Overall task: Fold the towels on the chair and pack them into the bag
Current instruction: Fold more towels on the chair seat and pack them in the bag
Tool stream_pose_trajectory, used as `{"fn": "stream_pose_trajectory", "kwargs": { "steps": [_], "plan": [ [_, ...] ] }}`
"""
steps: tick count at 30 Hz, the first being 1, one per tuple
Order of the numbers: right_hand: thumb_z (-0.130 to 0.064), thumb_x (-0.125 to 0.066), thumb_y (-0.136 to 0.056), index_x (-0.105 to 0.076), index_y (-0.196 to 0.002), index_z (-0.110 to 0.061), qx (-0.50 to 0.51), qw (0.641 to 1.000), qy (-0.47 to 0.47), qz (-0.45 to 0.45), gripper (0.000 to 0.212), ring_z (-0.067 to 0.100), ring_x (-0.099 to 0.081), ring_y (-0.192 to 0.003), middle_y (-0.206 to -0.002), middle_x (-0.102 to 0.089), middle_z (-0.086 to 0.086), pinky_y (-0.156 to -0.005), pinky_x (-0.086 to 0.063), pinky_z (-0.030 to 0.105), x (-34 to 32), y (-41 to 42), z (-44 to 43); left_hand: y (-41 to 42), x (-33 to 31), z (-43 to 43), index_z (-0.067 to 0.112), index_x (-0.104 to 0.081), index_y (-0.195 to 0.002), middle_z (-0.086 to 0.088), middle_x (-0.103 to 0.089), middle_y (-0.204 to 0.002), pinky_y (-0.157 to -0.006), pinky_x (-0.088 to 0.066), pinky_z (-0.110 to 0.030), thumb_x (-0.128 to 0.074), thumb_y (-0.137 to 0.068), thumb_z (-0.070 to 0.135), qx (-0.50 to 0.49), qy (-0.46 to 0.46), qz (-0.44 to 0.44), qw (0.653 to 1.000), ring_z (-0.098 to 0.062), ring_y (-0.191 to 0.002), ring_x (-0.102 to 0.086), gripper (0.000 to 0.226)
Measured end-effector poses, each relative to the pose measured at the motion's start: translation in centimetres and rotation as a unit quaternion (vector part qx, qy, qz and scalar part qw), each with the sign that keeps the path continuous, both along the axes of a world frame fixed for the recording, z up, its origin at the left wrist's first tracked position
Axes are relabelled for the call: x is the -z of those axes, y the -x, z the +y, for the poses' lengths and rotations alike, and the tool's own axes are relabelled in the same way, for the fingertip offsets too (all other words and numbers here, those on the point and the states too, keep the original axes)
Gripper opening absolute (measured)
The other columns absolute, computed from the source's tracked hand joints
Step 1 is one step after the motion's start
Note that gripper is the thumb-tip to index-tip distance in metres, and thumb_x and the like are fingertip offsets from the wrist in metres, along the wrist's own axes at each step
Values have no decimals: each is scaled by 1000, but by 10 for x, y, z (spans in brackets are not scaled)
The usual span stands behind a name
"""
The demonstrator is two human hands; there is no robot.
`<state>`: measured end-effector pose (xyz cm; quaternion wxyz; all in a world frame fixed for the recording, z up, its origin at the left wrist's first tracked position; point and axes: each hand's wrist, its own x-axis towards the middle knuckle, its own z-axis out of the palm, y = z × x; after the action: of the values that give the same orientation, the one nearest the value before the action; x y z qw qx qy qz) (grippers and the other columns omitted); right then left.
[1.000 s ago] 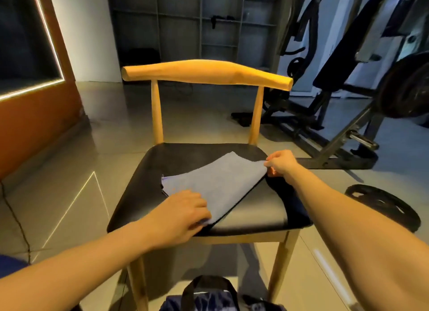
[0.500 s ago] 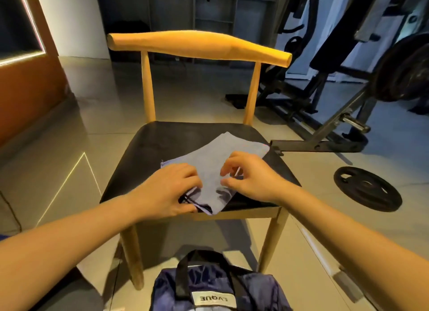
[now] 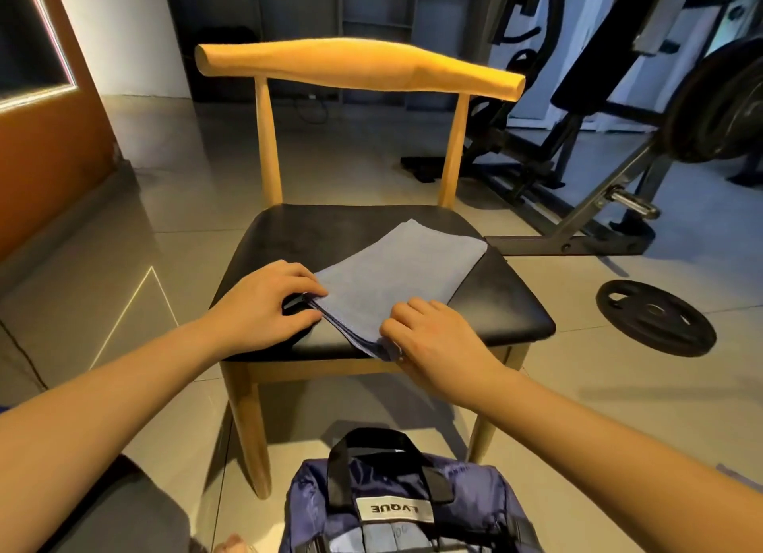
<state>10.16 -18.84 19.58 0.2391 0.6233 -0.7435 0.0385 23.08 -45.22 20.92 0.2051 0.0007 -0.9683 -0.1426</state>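
A grey-blue towel [image 3: 402, 269] lies folded in several layers on the black seat of a wooden chair [image 3: 355, 63], slanting from the seat's back right to its front edge. My left hand [image 3: 270, 305] pinches the towel's near left corner between thumb and fingers. My right hand [image 3: 429, 331] grips the towel's near right corner at the seat's front edge. A dark blue bag [image 3: 406, 507] with black handles and a white label stands on the floor just in front of the chair, below my hands.
Gym equipment stands to the right: a weight bench frame [image 3: 586, 222] and a loaded barbell plate [image 3: 718, 106]. A loose black weight plate [image 3: 656, 317] lies on the tiled floor right of the chair. An orange wall [image 3: 45, 148] is at left.
My right hand left the towel's far corner and came to its near right corner. My left hand shifted from pressing on the towel to pinching its near left corner. The view tilted down.
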Motion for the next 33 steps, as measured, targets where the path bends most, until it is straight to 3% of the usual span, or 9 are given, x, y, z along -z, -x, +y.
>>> {"fn": "stream_pose_trajectory", "kwargs": {
  "steps": [2,5,8,12,16,19,23,30,33],
  "plan": [
    [-17,-71,-83,-61,-91,-17,7,999,29,-46,13,24,-50,-75,-87,-56,3,-61,-46,39,0,-3,0,2,0,0,33,-71,-120,20,-60,-117,-96,-50,-28,-69,-92,41,3,-7,-8,1000,-4,-109,-54,29],
    [-22,-66,-88,-61,-87,-19,31,974,92,-207,6,16,-48,-75,-81,-55,-5,-65,-38,30,-6,-7,6,6,-1,1,34,-70,-117,22,-58,-119,-97,-45,-20,-73,-88,38,16,-14,-20,1000,-2,-113,-53,29],
    [-32,-63,-95,-63,-81,-20,62,941,134,-305,19,11,-48,-73,-74,-56,-9,-64,-33,27,-5,-7,11,8,-2,1,36,-70,-115,24,-58,-120,-95,-44,-16,-77,-86,37,28,-48,-30,998,1,-117,-52,30],
    [-45,-58,-95,-69,-79,-18,82,924,147,-343,33,13,-52,-78,-75,-62,-5,-69,-41,34,0,-6,13,8,-1,-1,37,-73,-116,24,-62,-119,-94,-46,-18,-77,-87,39,21,-67,-29,997,2,-113,-55,29],
    [-35,-63,-99,-73,-87,-17,95,906,169,-377,24,10,-49,-85,-85,-53,-8,-71,-44,30,2,-10,14,10,-1,0,32,-76,-112,20,-64,-116,-95,-51,-24,-72,-91,34,5,-58,-12,998,-4,-110,-58,21],
    [-32,-60,-101,-70,-87,-17,138,889,168,-404,23,11,-49,-78,-81,-47,-5,-66,-40,31,4,-15,14,10,-2,4,30,-73,-107,17,-63,-113,-93,-50,-25,-66,-95,34,12,-51,-12,999,-7,-109,-57,14],
    [-28,-58,-101,-54,-68,-19,180,854,167,-458,35,11,-40,-60,-61,-44,-6,-58,-30,36,6,-16,15,19,-5,9,34,-66,-96,16,-57,-107,-89,-46,-23,-61,-99,35,9,-92,-47,995,-8,-106,-52,6],
    [-28,-59,-97,-44,-55,-14,228,825,161,-491,47,19,-36,-55,-56,-37,6,-57,-31,37,4,-9,14,37,-8,14,26,-60,-77,5,-57,-95,-79,-42,-28,-62,-99,35,-42,-168,-67,983,-15,-92,-54,25],
    [-40,-60,-88,-51,-57,0,242,827,174,-477,51,30,-46,-54,-56,-51,20,-55,-47,47,5,-7,14,43,-11,20,18,-64,-73,-2,-60,-90,-77,-46,-35,-65,-98,38,-78,-184,-59,978,-19,-85,-56,31]
  ]
}}
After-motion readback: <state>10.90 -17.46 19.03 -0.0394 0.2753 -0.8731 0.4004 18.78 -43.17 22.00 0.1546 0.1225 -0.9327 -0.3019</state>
